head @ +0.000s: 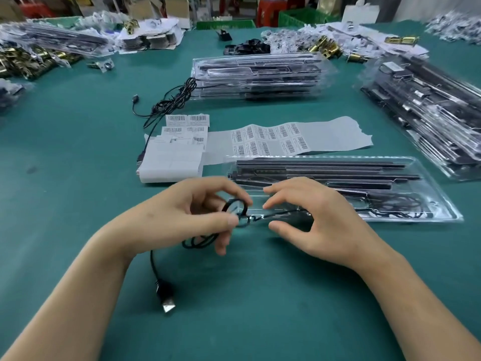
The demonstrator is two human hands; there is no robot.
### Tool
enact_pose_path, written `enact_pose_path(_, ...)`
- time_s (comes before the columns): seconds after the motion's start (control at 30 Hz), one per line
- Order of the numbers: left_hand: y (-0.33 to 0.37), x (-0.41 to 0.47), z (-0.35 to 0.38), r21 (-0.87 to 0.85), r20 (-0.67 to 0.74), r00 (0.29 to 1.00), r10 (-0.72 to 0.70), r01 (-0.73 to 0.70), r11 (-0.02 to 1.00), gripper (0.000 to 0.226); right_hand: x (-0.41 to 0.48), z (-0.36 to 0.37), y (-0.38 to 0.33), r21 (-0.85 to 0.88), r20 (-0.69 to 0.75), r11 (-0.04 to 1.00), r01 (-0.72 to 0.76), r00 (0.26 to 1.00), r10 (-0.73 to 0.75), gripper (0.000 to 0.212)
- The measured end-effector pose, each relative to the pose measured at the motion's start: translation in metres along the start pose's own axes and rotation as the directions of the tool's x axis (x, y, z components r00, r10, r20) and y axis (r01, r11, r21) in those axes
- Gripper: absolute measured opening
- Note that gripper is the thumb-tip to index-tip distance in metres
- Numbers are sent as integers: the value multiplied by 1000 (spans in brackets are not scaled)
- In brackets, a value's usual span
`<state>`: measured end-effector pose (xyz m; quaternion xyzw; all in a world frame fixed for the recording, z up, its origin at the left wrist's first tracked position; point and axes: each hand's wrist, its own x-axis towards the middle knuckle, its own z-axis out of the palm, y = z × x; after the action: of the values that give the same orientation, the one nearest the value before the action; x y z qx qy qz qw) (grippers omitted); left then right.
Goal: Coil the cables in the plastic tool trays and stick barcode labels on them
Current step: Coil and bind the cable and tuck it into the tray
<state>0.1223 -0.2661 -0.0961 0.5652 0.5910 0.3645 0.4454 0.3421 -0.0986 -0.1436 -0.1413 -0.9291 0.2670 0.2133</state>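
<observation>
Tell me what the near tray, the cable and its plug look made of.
Near tray: clear glossy plastic; tools show through it. Cable: black matte sheath, probably rubber or PVC; bends loosely. Plug: shiny metal shell, black moulded grip, likely plastic.

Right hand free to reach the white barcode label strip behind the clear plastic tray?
Probably yes: the right hand is open, and only the low clear plastic tray lies between it and the white barcode label strip.
</observation>
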Motion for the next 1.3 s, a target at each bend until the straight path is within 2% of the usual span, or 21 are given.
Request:
enact_pose_path(0.13, 0, 13, 16, -125, -246, 966, 77, -110, 986, 23, 5, 7, -9, 50, -81, 998, 42, 996, -37, 26)
enact_pose_path(0.23, 0, 21, 27, -193, -332, 942, 57, -127, 973, 29, 15, 12, -21, 116, -100, 993, 7, 995, 5, 30)
enact_pose_path(0.33, -1, 23, 30, -301, -387, 922, 2, -128, 945, 29, 32, 8, -31, 195, -32, 978, -77, 996, 85, 13)
enact_pose_path(0.47, -2, 20, 21, -316, -385, 920, -72, -59, 947, 33, 51, -2, -32, 262, 161, 948, -184, 976, 145, 14)
enact_pose_path(0.53, -2, 15, 13, -273, -336, 935, -110, 15, 962, 36, 51, 2, -29, 334, 170, 915, -225, 970, 176, 15)
enact_pose_path(0.63, -3, 8, -1, -190, -272, 952, -140, 90, 978, 35, 44, 10, -25, 438, 98, 858, -269, 963, 252, 18)
enact_pose_path(0.7, -6, 6, -7, -166, -285, 949, -134, 89, 982, 33, 41, 15, -23, 416, 52, 869, -268, 961, 272, 16)
enact_pose_path(0.77, -9, 6, -10, -160, -334, 936, -109, 58, 985, 22, 37, 19, -22, 390, -4, 883, -263, 958, 287, 4)
enact_pose_path(0.83, -10, 8, -9, -122, -371, 924, -91, 49, 991, 17, 32, 21, -22, 302, -87, 929, -213, 964, 250, 34)
enact_pose_path(0.9, -12, 9, -7, -60, -375, 924, -80, 62, 996, 17, 31, 19, -24, 123, -147, 987, -101, 982, 119, 53)
enact_pose_path(1.0, -13, 10, -4, -8, -361, 931, -46, 47, 999, 14, 33, 17, -28, -99, -165, 992, 80, 982, -95, 44)
enact_pose_path(1.1, -13, 12, -1, -8, -377, 926, 2, -5, 1000, 12, 35, 16, -30, -181, -192, 976, 119, 969, -154, 33)
enact_pose_path(1.2, -12, 15, 0, -21, -431, 902, 17, -29, 999, 19, 34, 15, -30, -190, -205, 976, 104, 968, -143, 29)
enact_pose_path(1.3, -15, 11, -9, 20, -465, 885, -6, 18, 1000, 35, 32, 17, -28, -18, -242, 1000, 18, 970, -21, 28)
